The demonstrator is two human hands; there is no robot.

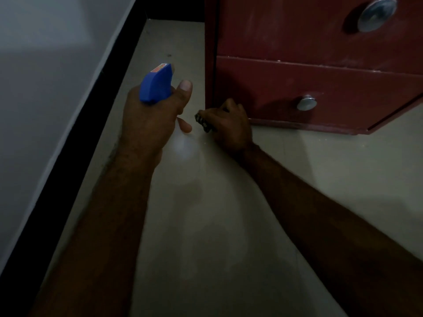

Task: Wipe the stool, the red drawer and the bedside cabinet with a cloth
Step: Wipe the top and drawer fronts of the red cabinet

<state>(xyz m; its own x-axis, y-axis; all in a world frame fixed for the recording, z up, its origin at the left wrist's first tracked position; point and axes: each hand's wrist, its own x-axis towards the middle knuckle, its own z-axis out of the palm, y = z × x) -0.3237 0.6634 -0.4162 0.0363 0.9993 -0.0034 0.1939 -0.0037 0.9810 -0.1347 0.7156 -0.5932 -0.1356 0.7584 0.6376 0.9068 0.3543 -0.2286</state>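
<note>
A red cabinet with two drawers [320, 88] stands on the floor at the upper right, each drawer with a round metal knob [306, 103]. My right hand [229, 124] is low at the cabinet's front left corner, its fingers curled round a small dark patterned cloth [202, 122] that sticks out to the left. My left hand [153, 120] grips a spray bottle with a blue head [156, 84], thumb raised, just left of the cloth. The bottle's pale body shows faintly below the hand.
A pale tiled floor [206, 225] fills the middle. A white wall with a black skirting strip [75, 145] runs diagonally along the left. The scene is dim.
</note>
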